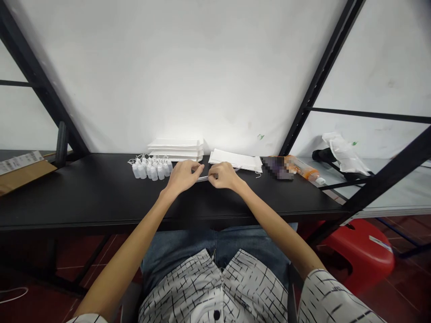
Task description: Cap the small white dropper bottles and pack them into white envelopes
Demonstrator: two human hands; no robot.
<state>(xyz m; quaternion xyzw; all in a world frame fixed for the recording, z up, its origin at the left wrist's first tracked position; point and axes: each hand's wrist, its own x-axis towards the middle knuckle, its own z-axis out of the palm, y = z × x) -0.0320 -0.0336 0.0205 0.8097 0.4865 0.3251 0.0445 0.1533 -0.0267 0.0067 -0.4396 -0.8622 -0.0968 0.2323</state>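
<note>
Both my hands meet over the middle of the black table [84, 197]. My left hand [183, 176] and my right hand [224, 176] are closed in a pinch on a thin white strip-like item [203, 178] stretched between them. Just left of my left hand stands a cluster of several small white dropper bottles [151, 169] with strings. Behind my hands lie a stack of white flat packs [175, 149] and a flatter pile of white sheets [235, 159].
An orange tube-like container [303, 169] lies at the table's right end. A cardboard box [23, 172] sits at the far left. Black diagonal frame bars rise on both sides. A red stool [362, 253] stands at lower right. A white bag [345, 152] lies beyond.
</note>
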